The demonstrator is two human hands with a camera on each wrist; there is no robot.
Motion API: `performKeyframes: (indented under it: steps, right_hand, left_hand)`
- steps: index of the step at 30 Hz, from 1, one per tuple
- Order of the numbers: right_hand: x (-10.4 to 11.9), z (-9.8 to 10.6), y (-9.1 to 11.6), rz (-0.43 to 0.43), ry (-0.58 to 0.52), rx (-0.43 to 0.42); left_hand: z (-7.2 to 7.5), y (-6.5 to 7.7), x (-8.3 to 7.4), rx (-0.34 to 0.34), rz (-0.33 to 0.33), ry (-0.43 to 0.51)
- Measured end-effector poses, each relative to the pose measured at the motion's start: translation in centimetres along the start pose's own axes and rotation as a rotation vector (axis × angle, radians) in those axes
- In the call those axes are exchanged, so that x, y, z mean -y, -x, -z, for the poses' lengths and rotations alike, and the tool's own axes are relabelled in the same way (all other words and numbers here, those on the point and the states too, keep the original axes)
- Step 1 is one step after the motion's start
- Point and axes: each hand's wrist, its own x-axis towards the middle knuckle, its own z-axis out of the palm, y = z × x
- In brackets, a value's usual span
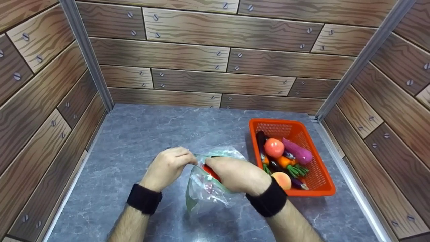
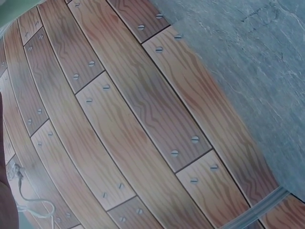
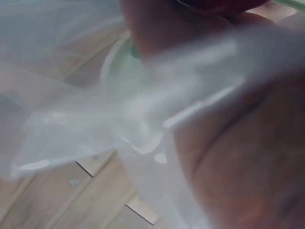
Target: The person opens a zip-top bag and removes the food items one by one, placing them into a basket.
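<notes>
Near the front middle of the table, a clear plastic bag (image 1: 208, 193) with a greenish edge is held with its mouth spread. My left hand (image 1: 169, 166) pinches the left side of its rim between thumb and fingers. Reaching into the mouth from the right, my right hand (image 1: 240, 173) grips a shiny red object (image 1: 211, 172), mostly covered by the hand, its kind unclear. The right wrist view has blurred plastic (image 3: 138, 109) across the hand and a dark red surface (image 3: 224, 4) at the top. Only a sliver of the left hand (image 2: 7, 205) enters the left wrist view.
Right of the bag stands an orange basket (image 1: 315, 193) holding a tomato (image 1: 274, 148), a purple sweet potato-like vegetable (image 1: 297, 151), carrots (image 1: 285, 162), a peach (image 1: 281, 180) and dark eggplants (image 1: 260, 141). Wood-patterned walls (image 1: 188, 53) enclose the grey table (image 1: 151, 127).
</notes>
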Motion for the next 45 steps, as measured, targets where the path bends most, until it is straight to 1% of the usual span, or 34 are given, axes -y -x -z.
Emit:
performKeyframes:
  steps: [4, 8, 14, 19, 22, 26, 31, 35, 38, 42, 45]
  right_hand:
    - [0.7, 0.2, 0.8, 0.038, 0.023, -0.046]
    - [0.9, 0.2, 1.1, 0.057, 0.032, -0.059]
    - [0.4, 0.1, 0.9, 0.077, 0.05, -0.079]
    - [-0.9, 0.1, 0.5, 0.097, -0.005, -0.052]
    - [-1.8, 0.0, 0.2, 0.104, -0.039, -0.059]
    - [-3.3, -0.2, -0.1, 0.08, -0.083, -0.083]
    - [-5.5, -0.2, -0.3, 0.026, -0.138, -0.085]
    - [-7.2, -0.1, 0.1, -0.015, -0.134, -0.111]
    - [-8.1, 0.1, 0.5, -0.013, -0.156, -0.122]
    - [-8.8, 0.7, 1.1, 0.028, -0.257, -0.125]
    - [-9.4, 1.5, 1.9, 0.027, -0.343, -0.138]
  left_hand:
    - [0.0, -0.1, 0.0, 0.0, -0.003, 0.013]
    - [0.1, -0.2, 0.0, -0.001, -0.003, 0.017]
    - [0.2, -0.1, 0.0, -0.011, 0.015, 0.011]
    - [0.2, 0.0, 0.0, -0.006, 0.013, 0.004]
    - [0.2, 0.1, -0.1, -0.003, 0.008, -0.008]
    - [0.1, 0.2, -0.3, -0.004, -0.013, -0.014]
    - [0.0, 0.1, -0.6, -0.012, -0.041, -0.006]
    - [0.1, 0.1, -0.7, -0.007, -0.047, -0.001]
    - [0.0, 0.1, -0.8, -0.005, -0.047, 0.002]
    - [0.1, 0.1, -0.7, -0.01, -0.049, -0.008]
    - [0.3, 0.3, -0.5, -0.007, -0.045, -0.026]
